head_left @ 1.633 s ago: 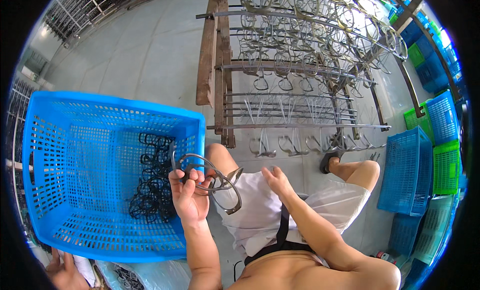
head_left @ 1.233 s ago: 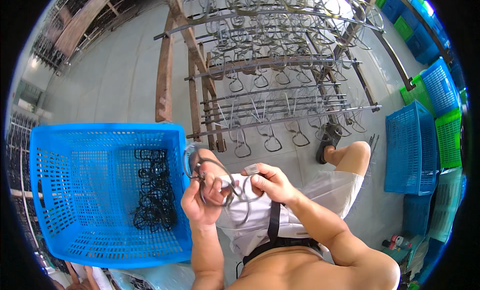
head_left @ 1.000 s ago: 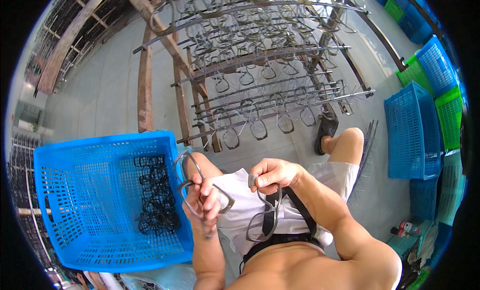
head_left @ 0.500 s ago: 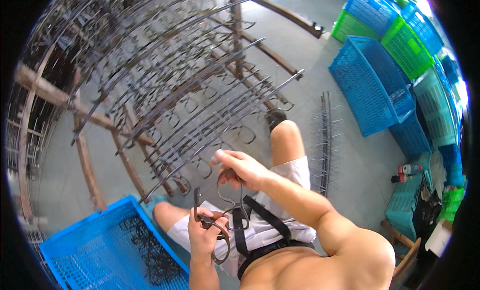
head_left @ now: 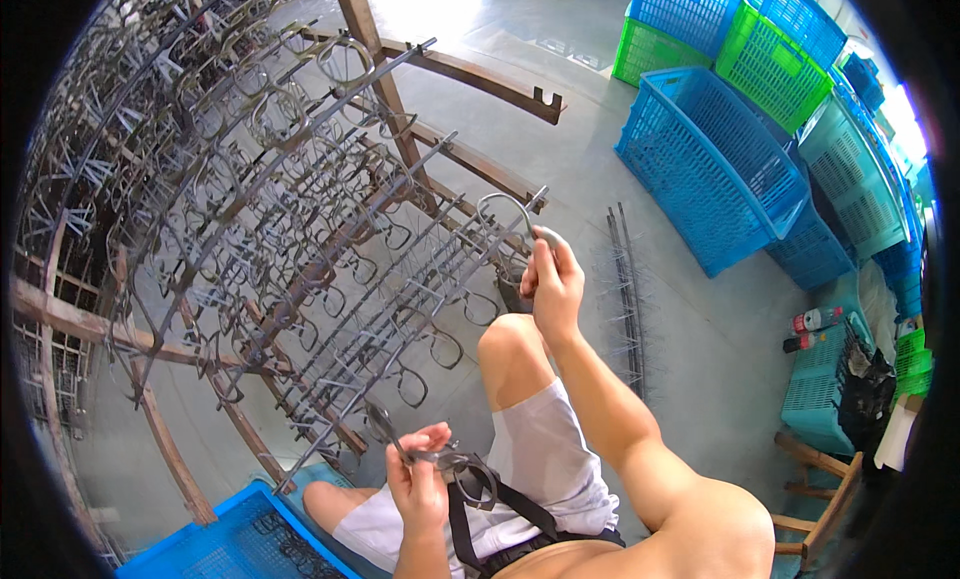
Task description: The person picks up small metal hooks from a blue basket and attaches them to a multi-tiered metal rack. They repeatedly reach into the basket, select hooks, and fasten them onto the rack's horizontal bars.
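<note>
My right hand (head_left: 555,291) pinches a dark eyeglass frame (head_left: 503,196) by one side. Its free rim is at the far right end of the nearest metal bar (head_left: 345,415) of a rack; whether it touches the bar I cannot tell. My left hand (head_left: 420,487), above my lap, grips dark eyeglass frames (head_left: 489,473) with rims showing on both sides of the fingers; their exact number is unclear. Several eyeglass frames (head_left: 412,387) hang from the bars in front of me.
A blue crate (head_left: 190,535) with dark frames inside stands at the lower left. Brown rack beams (head_left: 470,74) reach across the front. Thin rods with spikes (head_left: 628,299) lie on the floor to the right. Blue and green crates (head_left: 705,174) pile up beyond, near a wooden stool (head_left: 835,504).
My right hand has moved forward from near my left hand to the bar's far end, carrying an eyeglass frame. The left hand stays above my lap. The view has shifted.
</note>
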Demonstrator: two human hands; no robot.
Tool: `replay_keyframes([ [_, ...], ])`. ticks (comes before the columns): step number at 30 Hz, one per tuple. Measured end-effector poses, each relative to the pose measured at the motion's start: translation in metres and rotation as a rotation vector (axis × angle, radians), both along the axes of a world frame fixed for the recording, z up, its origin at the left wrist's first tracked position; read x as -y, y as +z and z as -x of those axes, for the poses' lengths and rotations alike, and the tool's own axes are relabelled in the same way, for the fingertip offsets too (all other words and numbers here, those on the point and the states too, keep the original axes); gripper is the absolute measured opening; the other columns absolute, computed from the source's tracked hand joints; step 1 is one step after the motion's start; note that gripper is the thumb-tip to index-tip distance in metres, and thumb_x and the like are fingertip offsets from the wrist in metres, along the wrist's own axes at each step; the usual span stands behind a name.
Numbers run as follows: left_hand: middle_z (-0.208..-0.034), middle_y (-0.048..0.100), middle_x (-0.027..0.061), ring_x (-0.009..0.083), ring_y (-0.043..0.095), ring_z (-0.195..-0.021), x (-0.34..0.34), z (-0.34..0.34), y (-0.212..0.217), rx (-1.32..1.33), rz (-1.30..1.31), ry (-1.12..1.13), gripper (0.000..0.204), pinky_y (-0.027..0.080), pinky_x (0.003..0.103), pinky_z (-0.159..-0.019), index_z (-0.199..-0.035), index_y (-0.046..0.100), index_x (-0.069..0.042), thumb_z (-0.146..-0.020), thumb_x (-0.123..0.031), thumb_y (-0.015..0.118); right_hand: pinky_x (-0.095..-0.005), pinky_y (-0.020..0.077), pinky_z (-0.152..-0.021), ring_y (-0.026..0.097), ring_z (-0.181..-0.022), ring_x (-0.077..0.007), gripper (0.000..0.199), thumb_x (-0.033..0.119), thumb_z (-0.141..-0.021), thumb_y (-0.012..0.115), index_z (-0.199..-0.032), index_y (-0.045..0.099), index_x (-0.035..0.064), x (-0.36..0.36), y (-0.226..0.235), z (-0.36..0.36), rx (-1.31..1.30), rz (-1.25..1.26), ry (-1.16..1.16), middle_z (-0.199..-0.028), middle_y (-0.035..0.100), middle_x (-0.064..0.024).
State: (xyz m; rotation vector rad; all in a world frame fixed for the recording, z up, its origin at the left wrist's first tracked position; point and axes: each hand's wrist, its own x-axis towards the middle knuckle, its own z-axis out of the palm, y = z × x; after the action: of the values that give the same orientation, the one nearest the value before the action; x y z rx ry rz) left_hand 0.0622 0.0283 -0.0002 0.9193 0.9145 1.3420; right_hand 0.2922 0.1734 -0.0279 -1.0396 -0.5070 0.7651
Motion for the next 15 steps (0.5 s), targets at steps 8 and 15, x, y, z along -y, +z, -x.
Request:
replay_keyframes([
  [8, -0.108, 0.056, 0.0209, 0.0176, 0.055, -0.082, 0.004, 0.025, -0.006, -0.329, -0.129, -0.092, 0.012, 0.046, 0.028, -0.076, -0.093, 0.054, -0.004, -0.082, 0.001, 0.056, -0.0241, 0.0268, -0.035, 0.039, -0.040, -0.0080, 0.015, 0.017, -0.093, 0.051, -0.102, 0.058, 0.0064, -0.045, -0.025, -0.002, -0.319, 0.064, 0.229, -0.056, 0.044, 0.0017],
  [15, -0.102, 0.052, 0.0226, 0.0286, 0.058, -0.093, 0.002, 0.019, 0.007, -0.014, -0.013, -0.121, 0.017, 0.052, 0.036, -0.083, -0.086, 0.051, -0.001, -0.075, -0.004, 0.064, -0.0235, 0.0275, -0.036, 0.039, -0.042, -0.0078, 0.015, 0.017, -0.093, 0.049, -0.102, 0.058, 0.0084, -0.043, -0.015, -0.001, -0.415, 0.059, 0.201, -0.057, 0.043, 0.0026],
])
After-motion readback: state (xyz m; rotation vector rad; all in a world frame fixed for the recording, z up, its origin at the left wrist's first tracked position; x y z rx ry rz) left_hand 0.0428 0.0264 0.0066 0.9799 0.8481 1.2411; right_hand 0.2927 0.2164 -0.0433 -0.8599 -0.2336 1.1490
